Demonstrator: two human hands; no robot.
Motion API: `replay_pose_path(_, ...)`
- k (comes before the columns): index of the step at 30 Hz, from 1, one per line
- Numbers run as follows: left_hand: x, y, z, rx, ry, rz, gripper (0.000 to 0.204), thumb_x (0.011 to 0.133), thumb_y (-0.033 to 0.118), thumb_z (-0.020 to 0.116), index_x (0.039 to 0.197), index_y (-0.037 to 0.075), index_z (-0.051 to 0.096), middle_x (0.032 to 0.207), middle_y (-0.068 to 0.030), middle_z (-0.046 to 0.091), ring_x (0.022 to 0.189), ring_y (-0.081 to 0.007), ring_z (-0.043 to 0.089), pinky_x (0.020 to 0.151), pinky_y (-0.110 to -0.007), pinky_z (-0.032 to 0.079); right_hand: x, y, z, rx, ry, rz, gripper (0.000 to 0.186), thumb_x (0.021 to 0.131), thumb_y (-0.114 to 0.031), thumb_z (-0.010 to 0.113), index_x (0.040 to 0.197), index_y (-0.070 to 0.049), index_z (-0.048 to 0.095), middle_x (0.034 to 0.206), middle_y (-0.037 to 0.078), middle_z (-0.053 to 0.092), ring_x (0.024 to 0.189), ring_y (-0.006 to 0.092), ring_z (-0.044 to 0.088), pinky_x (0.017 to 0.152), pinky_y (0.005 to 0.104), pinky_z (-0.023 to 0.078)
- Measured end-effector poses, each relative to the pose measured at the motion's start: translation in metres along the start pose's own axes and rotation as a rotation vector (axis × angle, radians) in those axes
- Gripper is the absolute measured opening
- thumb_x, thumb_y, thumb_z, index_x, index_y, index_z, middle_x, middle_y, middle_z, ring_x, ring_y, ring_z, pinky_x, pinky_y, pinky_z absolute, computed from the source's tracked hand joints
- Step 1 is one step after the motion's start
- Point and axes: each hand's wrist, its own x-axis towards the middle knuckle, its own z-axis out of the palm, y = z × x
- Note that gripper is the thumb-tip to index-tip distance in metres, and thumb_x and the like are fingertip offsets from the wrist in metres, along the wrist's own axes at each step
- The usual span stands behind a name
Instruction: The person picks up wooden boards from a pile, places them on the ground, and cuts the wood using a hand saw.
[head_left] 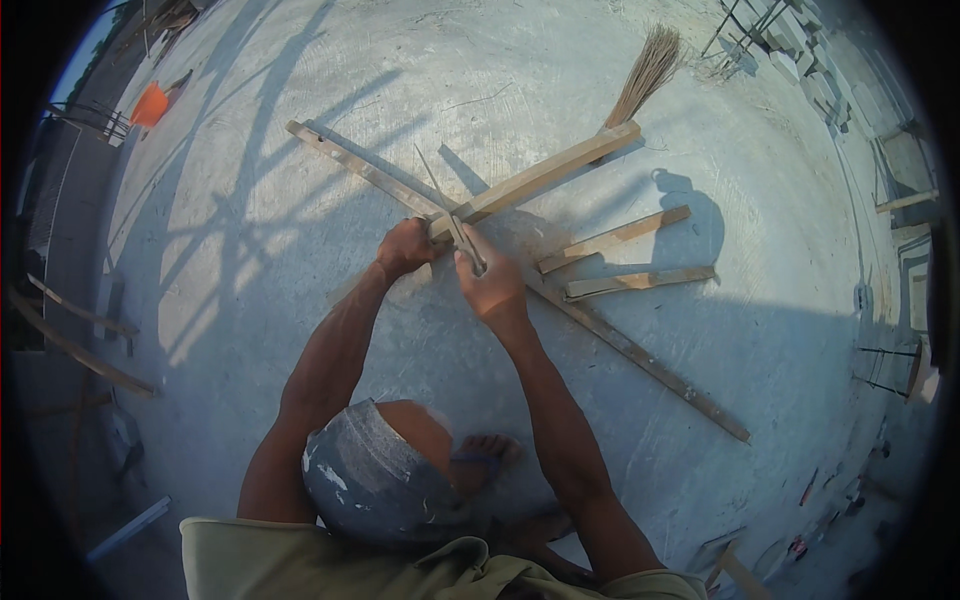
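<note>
My right hand (492, 284) is wrapped round the handle of a handsaw (437, 184). Its narrow blade points away from me and crosses the near end of a squared wooden batten (555, 172). That batten slants up to the right, resting across a longer wooden strip (640, 355) on the concrete. With closed fingers, my left hand (405, 246) grips the batten's near end, just left of the saw. Whether the teeth have cut into the wood cannot be made out. Two short wood pieces (615, 238) (640, 282) lie to the right of my right hand.
A twig broom (645, 75) lies beyond the batten's far end. An orange container (150, 104) stands at the far left. Blocks (800, 70) and thin rods line the far right edge, and curved wooden strips (80, 350) are at the left. My bent knee (380, 460) is close below my hands.
</note>
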Motion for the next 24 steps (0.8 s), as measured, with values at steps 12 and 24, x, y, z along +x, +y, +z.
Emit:
replay_pose_path(12, 0.014, 0.008, 0.001, -0.029, -0.035, 0.033, 0.048, 0.078, 0.032, 0.078, 0.11, -0.004, 0.075, 0.101, -0.027, 0.077, 0.099, -0.041, 0.075, 0.087, -0.047, 0.058, 0.008, 0.009, -0.01, -0.062, 0.036, -0.039, 0.048, 0.099, -0.03, 0.064, 0.143, -0.009, 0.064, 0.123, 0.027, 0.072, 0.115, 0.0445, 0.069, 0.097, 0.046, 0.056)
replay_pose_path(24, -0.001, -0.012, -0.022, -0.034, -0.037, 0.021, 0.046, 0.078, 0.032, 0.077, 0.108, -0.003, 0.075, 0.101, -0.0286, 0.075, 0.096, -0.0439, 0.074, 0.085, -0.048, 0.058, -0.117, -0.003, -0.064, 0.051, -0.039, 0.032, 0.054, 0.098, -0.027, 0.068, 0.15, -0.011, 0.059, 0.115, 0.027, 0.074, 0.098, 0.0447, 0.074, 0.086, 0.045, 0.059)
